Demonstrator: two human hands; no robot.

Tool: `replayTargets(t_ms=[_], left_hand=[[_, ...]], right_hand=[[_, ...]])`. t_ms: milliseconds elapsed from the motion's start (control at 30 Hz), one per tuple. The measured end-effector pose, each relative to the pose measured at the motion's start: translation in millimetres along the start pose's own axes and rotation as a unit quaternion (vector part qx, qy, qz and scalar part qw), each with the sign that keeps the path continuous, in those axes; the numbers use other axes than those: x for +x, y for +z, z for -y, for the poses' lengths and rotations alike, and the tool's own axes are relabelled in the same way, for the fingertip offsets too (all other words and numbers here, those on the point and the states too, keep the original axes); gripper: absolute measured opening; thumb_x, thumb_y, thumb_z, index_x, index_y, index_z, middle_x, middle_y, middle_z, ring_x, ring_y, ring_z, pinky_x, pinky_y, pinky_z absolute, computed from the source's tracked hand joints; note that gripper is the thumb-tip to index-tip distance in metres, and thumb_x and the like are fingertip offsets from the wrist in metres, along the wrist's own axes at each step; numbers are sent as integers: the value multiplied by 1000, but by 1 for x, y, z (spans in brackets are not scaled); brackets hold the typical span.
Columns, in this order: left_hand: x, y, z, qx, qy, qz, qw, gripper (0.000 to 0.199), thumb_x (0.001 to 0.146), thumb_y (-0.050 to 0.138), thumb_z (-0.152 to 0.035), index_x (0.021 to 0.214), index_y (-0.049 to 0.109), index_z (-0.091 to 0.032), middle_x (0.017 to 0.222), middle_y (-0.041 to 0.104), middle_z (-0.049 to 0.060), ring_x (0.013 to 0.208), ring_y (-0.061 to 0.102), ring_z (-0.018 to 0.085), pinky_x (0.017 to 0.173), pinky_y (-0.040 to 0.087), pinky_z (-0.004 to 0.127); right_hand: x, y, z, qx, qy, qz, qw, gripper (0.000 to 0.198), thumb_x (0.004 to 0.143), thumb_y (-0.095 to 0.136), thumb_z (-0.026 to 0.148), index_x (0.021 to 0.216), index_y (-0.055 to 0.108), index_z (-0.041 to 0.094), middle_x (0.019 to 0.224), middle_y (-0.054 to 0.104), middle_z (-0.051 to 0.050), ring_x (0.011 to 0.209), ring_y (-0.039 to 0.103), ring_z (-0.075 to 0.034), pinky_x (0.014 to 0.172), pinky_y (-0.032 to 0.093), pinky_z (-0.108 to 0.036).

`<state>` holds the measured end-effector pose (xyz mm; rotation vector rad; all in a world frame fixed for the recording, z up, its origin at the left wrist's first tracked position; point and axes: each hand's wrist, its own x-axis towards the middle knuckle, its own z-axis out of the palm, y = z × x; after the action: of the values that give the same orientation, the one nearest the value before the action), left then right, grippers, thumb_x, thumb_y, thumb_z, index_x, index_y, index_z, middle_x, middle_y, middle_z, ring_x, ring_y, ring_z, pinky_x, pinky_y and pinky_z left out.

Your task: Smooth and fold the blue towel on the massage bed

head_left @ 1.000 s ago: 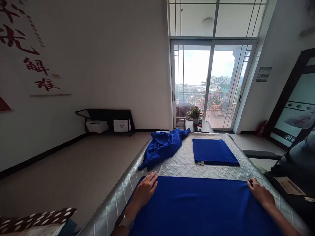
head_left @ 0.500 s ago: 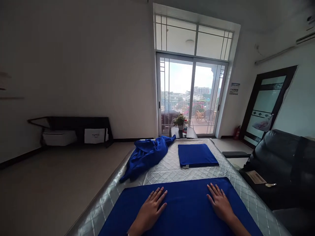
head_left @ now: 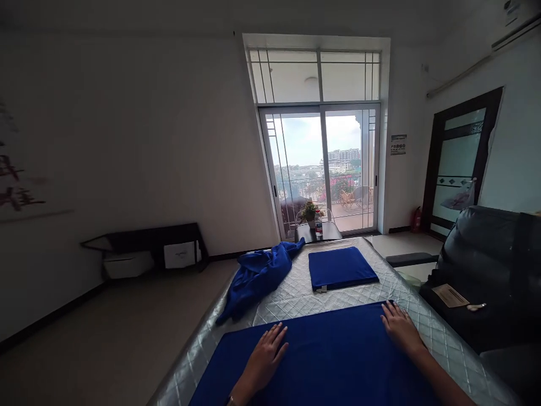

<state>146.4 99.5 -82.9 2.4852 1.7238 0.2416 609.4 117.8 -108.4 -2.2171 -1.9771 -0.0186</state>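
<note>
Left hand (head_left: 262, 358) spread on the cloth (head_left: 333, 361), bottom centre, right hand (head_left: 400, 328) unclenched at its corner, lower right — sideways drag could ruck it

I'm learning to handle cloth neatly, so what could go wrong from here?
The left hand and right hand both rest on the flat cloth, so a sideways push might wrinkle it. The crumpled cloth lies near the mattress's left edge; a knock could send it to the floor.
</note>
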Motion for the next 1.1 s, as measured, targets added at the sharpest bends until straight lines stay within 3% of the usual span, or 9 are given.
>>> replayTargets(t_ms=[200, 300, 433, 533, 633, 767, 900, 1000, 1100], left_hand=[[35, 11, -47, -3, 46, -2, 999, 64, 104, 25, -60, 157, 38, -26, 166, 33, 5, 154, 26, 25, 127, 25, 50], [48, 19, -57, 0, 34, 9, 999, 67, 104, 24, -62, 158, 33, -25, 166, 30, 5, 155, 23, 26, 127, 25, 52], [52, 24, -56, 3, 17, 16, 1000, 68, 103, 20, -63, 160, 29, -26, 168, 25, 2, 156, 19, 25, 127, 22, 51], [50, 23, -49, -1, 12, 19, 1000, 67, 104, 17, -62, 160, 28, -27, 168, 25, 1, 156, 19, 24, 128, 21, 50], [49, 25, -39, 1, 1, 1, 1000, 66, 104, 18, -61, 160, 30, -27, 168, 27, 3, 155, 22, 25, 127, 22, 50], [50, 34, -26, 3, 6, -33, 999, 63, 105, 20, -58, 159, 32, -27, 168, 29, 5, 155, 23, 25, 127, 22, 50], [49, 35, -16, -18, -7, -40, 999, 62, 104, 26, -58, 159, 33, -29, 167, 30, 5, 155, 25, 25, 127, 23, 50], [39, 24, 8, -23, -52, -37, 998, 62, 102, 33, -60, 157, 38, -32, 166, 33, 3, 154, 26, 26, 127, 24, 50], [16, 10, 50, -13, -115, -50, 992, 61, 102, 33, -57, 156, 41, -28, 165, 36, 6, 154, 26, 29, 126, 23, 54]], right_hand=[[4, 4, 77, 69, -111, 35, 991, 64, 102, 22, 48, 155, 40, 19, 164, 34, -6, 154, 24, -24, 126, 18, -45], [6, 11, 87, 80, -110, 46, 990, 66, 101, 23, 53, 158, 33, 21, 166, 29, -2, 155, 20, -22, 126, 15, -45], [10, 18, 78, 70, -113, 48, 990, 66, 101, 21, 54, 159, 29, 23, 167, 26, 0, 156, 16, -20, 127, 14, -44], [12, 19, 77, 48, -114, 47, 991, 65, 101, 21, 51, 160, 28, 23, 167, 26, -1, 156, 16, -21, 127, 15, -44], [10, 16, 95, 12, -99, 46, 994, 63, 101, 23, 43, 159, 32, 19, 167, 27, -4, 156, 17, -23, 127, 14, -47], [-1, 12, 158, 28, -151, 40, 987, 65, 102, 18, 41, 158, 32, 13, 167, 25, -7, 156, 16, -22, 127, 13, -45], [-13, 12, 227, 75, -206, 81, 972, 68, 102, 16, 47, 159, 30, 12, 167, 24, -6, 156, 16, -21, 127, 12, -41], [-17, 16, 248, 92, -210, 99, 968, 70, 102, 17, 51, 160, 26, 13, 167, 22, -6, 156, 13, -21, 127, 9, -42], [-16, 18, 247, 99, -211, 98, 968, 71, 102, 16, 55, 161, 24, 17, 167, 20, -4, 156, 12, -20, 128, 8, -42]])
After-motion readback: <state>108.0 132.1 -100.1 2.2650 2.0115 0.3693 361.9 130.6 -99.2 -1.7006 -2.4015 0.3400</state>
